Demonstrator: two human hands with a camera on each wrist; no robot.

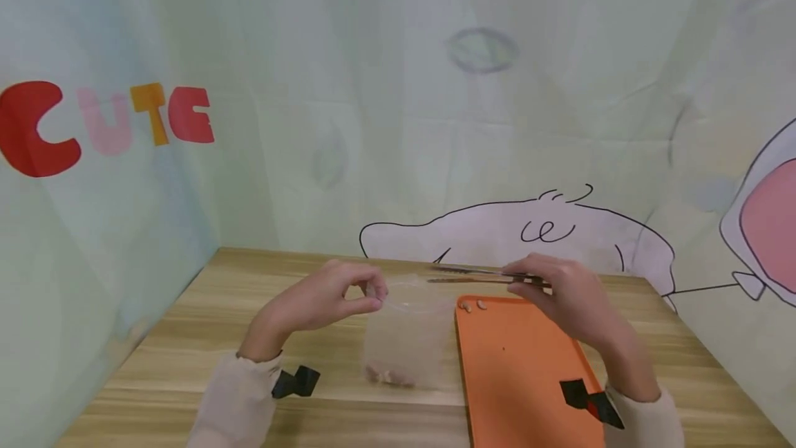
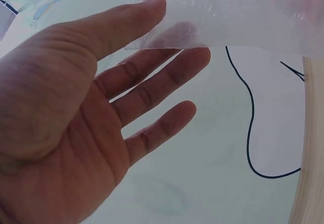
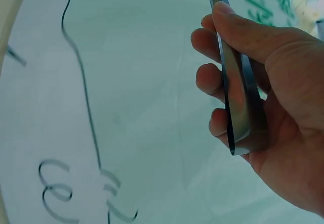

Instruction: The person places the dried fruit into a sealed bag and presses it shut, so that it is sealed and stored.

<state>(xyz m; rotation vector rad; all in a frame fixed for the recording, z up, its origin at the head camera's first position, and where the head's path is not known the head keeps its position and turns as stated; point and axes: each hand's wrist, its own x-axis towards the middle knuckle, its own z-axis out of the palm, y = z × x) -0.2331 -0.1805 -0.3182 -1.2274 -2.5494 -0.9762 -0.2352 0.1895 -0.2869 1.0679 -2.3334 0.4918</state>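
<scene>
My left hand (image 1: pixel 326 296) pinches the upper left edge of a clear plastic bag (image 1: pixel 407 337) between thumb and forefinger. The bag hangs with its mouth upward, and small pale pieces (image 1: pixel 390 376) lie along its bottom. In the left wrist view the thumb overlaps the bag film (image 2: pixel 228 19), while the other fingers spread below. My right hand (image 1: pixel 569 296) grips metal tongs (image 3: pixel 235 92) near their bent end. Their two arms point left, slightly apart, with the tips over the bag's mouth; nothing shows between them.
An orange tray (image 1: pixel 516 379) lies right of the bag, under the right forearm. Two small curved nuts, like cashews (image 1: pixel 481 305), sit in its far left corner, with a dark speck nearer the middle. Behind the wooden table (image 1: pixel 249 296) hangs a printed curtain (image 1: pixel 348 123).
</scene>
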